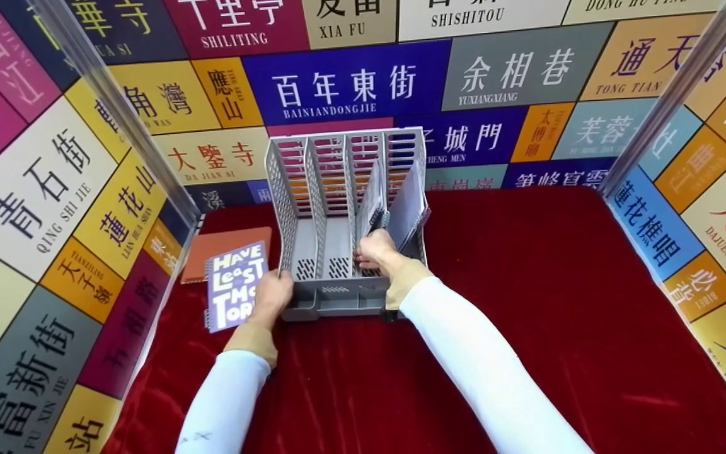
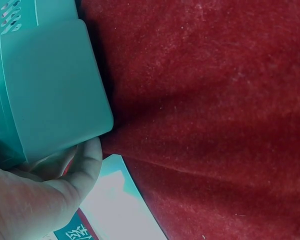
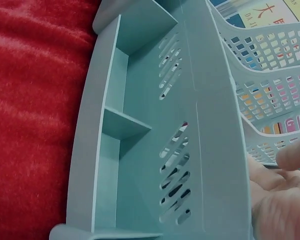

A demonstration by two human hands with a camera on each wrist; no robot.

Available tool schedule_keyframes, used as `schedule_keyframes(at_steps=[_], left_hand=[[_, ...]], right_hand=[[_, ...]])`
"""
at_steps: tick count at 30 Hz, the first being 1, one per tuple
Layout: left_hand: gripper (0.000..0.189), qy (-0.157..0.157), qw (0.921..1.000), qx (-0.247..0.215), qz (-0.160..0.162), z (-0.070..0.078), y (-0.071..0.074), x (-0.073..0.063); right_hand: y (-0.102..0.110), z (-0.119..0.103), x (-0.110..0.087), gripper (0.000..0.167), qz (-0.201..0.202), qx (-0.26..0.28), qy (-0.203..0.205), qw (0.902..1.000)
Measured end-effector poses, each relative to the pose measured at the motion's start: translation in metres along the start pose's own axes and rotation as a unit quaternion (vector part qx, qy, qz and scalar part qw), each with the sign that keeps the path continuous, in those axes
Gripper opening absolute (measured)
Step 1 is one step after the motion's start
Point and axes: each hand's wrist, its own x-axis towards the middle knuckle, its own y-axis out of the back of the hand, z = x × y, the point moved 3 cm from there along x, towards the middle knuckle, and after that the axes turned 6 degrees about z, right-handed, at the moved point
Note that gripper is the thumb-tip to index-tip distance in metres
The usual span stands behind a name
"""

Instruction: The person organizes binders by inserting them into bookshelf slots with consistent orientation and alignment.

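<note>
A grey file rack [image 1: 341,293] with upright perforated dividers stands on the red cloth in the head view. My left hand [image 1: 273,293] grips its front left corner; in the left wrist view the fingers [image 2: 87,160] lie against the rack's rounded end. My right hand [image 1: 379,249] reaches into the third compartment from the left, fingers curled at the lower front of a spiral-bound notebook [image 1: 372,202]. The grip is partly hidden. Another notebook [image 1: 406,205] stands in the rightmost compartment. In the right wrist view, the right hand [image 3: 285,195] is behind the rack's front wall [image 3: 222,150].
A purple notebook with white lettering [image 1: 227,296] lies left of the rack, overlapping an orange-brown notebook [image 1: 230,243]. Red cloth [image 1: 527,271] covers the table. Printed panels [image 1: 350,85] enclose the back and sides, with clear posts at the corners.
</note>
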Motion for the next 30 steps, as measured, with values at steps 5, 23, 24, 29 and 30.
schedule_keyframes(at_steps=[5,23,24,29,30], left_hand=[[0.040,-0.007,0.9998,-0.013,-0.013,-0.013,-0.006,0.014],[0.047,-0.003,1.0000,-0.001,-0.009,0.002,0.002,-0.002],[0.046,-0.004,1.0000,-0.002,-0.009,0.002,0.001,-0.001],[0.046,-0.004,0.9999,0.001,-0.010,0.002,0.002,-0.004],[0.046,-0.003,0.9999,0.002,-0.012,0.002,0.002,-0.004]], right_hand=[[0.004,-0.002,-0.008,0.044,-0.033,0.004,0.020,0.9992],[0.046,-0.008,-0.026,0.017,-0.001,-0.153,0.129,0.9797],[0.050,-0.009,-0.026,0.017,0.011,-0.177,0.148,0.9729],[0.071,-0.008,-0.032,0.019,0.067,-0.254,0.233,0.9363],[0.074,-0.011,-0.039,0.020,0.077,-0.264,0.228,0.9341]])
